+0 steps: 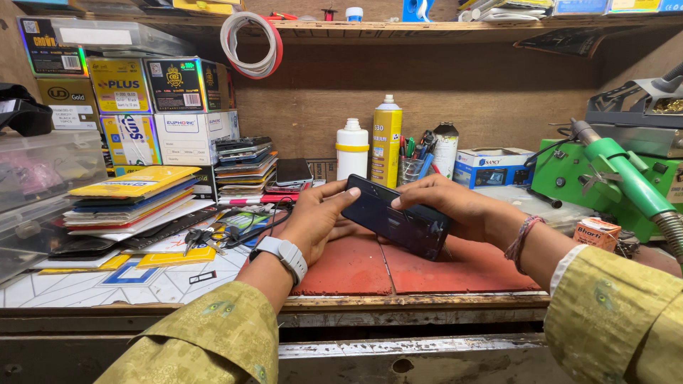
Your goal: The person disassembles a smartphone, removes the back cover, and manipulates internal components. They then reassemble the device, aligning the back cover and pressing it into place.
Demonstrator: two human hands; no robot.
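Note:
A dark smartphone (pixel 398 217) is held tilted above a red work mat (pixel 356 267), between both hands. My left hand (pixel 316 217) grips its left end, thumb on the top corner; a grey watch sits on that wrist. My right hand (pixel 448 206) holds the right end, fingers curled over the upper edge, a thread bracelet on the wrist. Both sleeves are olive-yellow.
Stacks of phones and flat boxes (pixel 245 171) lie at left, with keys (pixel 203 238) in front. A white bottle (pixel 352 149), yellow spray can (pixel 386 142) and pen cup (pixel 413 167) stand behind. A green machine (pixel 612 178) is at right. The bench's front edge (pixel 398 304) is near.

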